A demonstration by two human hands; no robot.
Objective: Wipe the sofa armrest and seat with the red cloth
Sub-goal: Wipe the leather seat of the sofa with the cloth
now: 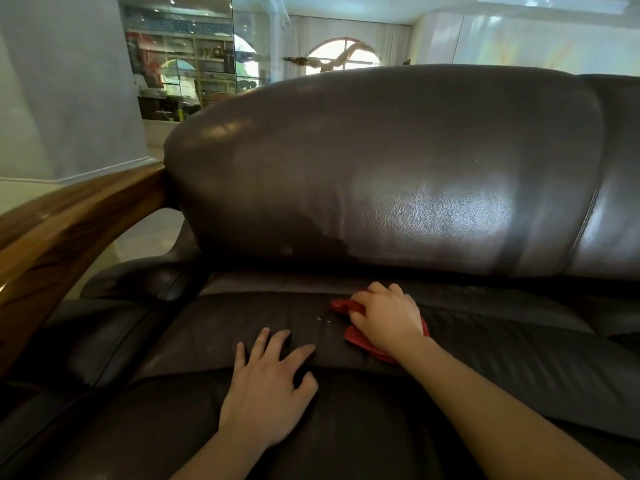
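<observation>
1. This is a home living room: a dark brown leather sofa (381,174) with a polished wooden armrest (69,223) fills the near view.
2. Behind it stand display shelves (194,64) crowded with ornaments.
3. Arched windows (343,55) with pale curtains (391,39) let daylight in over a light, glossy floor (152,233).

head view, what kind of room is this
Probably a home living room: a dark leather sofa with a wooden armrest, display shelves behind glass, and an arched curtained window at the back.
</observation>
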